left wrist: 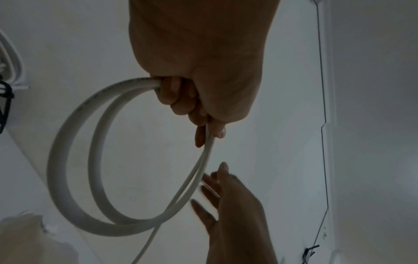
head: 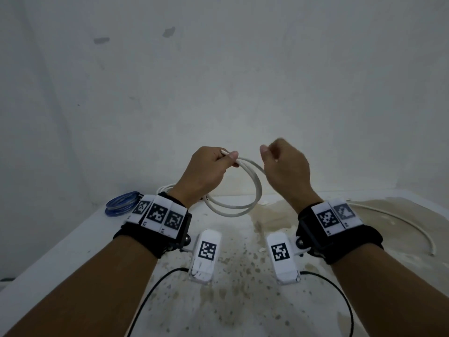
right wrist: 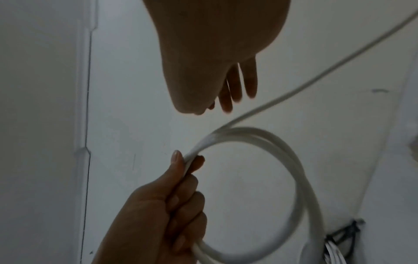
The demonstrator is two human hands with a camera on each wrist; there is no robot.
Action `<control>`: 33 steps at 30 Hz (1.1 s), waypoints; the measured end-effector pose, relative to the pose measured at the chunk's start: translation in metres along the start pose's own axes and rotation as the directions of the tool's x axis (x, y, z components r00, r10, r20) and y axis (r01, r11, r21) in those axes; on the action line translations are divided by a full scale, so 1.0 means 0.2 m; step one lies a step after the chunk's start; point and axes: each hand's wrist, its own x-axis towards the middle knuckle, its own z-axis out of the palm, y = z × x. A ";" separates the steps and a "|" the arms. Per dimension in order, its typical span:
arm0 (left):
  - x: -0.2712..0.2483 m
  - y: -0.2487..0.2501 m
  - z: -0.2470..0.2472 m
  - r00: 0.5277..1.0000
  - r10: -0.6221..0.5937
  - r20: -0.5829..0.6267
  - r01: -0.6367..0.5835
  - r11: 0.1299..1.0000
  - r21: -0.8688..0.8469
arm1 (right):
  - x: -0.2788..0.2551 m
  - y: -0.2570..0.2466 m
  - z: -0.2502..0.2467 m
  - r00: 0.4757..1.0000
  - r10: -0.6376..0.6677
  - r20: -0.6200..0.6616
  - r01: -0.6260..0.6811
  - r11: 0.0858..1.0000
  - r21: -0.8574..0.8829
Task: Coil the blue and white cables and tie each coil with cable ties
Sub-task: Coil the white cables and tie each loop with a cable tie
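My left hand [head: 226, 158] grips a white cable [head: 257, 188] wound into two loops that hang above the table's far edge. In the left wrist view my left hand [left wrist: 199, 114] curls round the white cable [left wrist: 68, 160]. My right hand [head: 269, 154] hovers just right of the loops and holds nothing. Its fingers [right wrist: 233, 89] are straight, clear of the white cable [right wrist: 300, 169]. The cable's loose tail [head: 408, 222] trails over the table at the right. A coiled blue cable [head: 121, 205] lies at the table's far left.
The stained white table [head: 243, 300] stands against a bare white wall. Another white cable bundle [left wrist: 11, 59] with a black tie [left wrist: 6, 96] lies near the left wrist. Thin black leads [head: 150, 288] run from the wrist cameras towards me.
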 end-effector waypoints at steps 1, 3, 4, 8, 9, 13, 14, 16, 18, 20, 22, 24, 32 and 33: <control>0.00 0.00 -0.01 1.000 0.010 0.004 -0.010 1.000 0.006 | 0.04 0.00 -0.01 0.998 -0.065 -0.001 0.065 0.997 -0.038; 0.01 0.00 -0.01 1.000 0.012 -0.013 -0.011 1.000 0.011 | 0.10 -0.03 -0.03 0.968 -0.141 0.206 0.139 0.990 0.026; 0.02 -0.01 -0.02 0.999 0.006 -0.032 -0.006 1.000 0.012 | 0.11 -0.04 -0.04 0.942 -0.158 0.297 0.145 0.987 0.065; 0.04 -0.01 -0.04 0.994 -0.006 -0.107 0.006 1.000 -0.003 | 0.13 -0.06 -0.05 0.917 -0.198 0.347 0.123 0.966 0.226; 0.05 -0.01 -0.04 0.994 0.002 -0.110 -0.003 1.000 -0.007 | 0.13 -0.07 -0.06 0.913 -0.183 0.364 0.072 0.952 0.297; 0.07 -0.01 -0.08 0.996 0.067 -0.059 -0.070 0.996 -0.047 | 0.15 -0.03 -0.04 0.852 -0.125 0.508 -0.198 0.822 0.534; 0.08 -0.01 -0.09 0.996 0.083 -0.042 -0.086 0.995 -0.059 | 0.15 -0.02 -0.03 0.821 -0.132 0.556 -0.271 0.766 0.583; 0.09 -0.01 -0.10 0.993 0.117 -0.017 -0.118 0.990 -0.072 | 0.17 -0.02 0.00 0.723 -0.162 0.672 -0.454 0.622 0.638; 0.11 -0.01 -0.11 0.990 0.142 -0.004 -0.142 0.989 -0.046 | 0.18 -0.04 0.01 0.589 -0.207 0.781 -0.620 0.504 0.601; 0.13 -0.02 -0.12 0.987 0.163 -0.004 -0.163 0.987 0.009 | 0.19 -0.07 0.02 0.507 -0.190 0.841 -0.685 0.503 0.527; 0.16 -0.03 -0.11 0.982 0.189 -0.017 -0.188 0.980 0.071 | 0.20 -0.12 0.04 0.508 -0.116 0.854 -0.651 0.597 0.469; 0.18 -0.04 -0.09 0.978 0.200 -0.052 -0.193 0.975 0.108 | 0.20 -0.15 0.06 0.590 -0.049 0.806 -0.566 0.687 0.455; 0.15 -0.17 0.01 0.981 -0.165 -0.098 0.086 0.834 -0.546 | 0.24 -0.12 0.11 0.801 0.046 0.596 -0.501 0.597 0.627; 0.16 -0.17 0.03 0.974 -0.176 -0.140 0.071 0.832 -0.550 | 0.23 -0.12 0.12 0.808 0.032 0.589 -0.479 0.617 0.624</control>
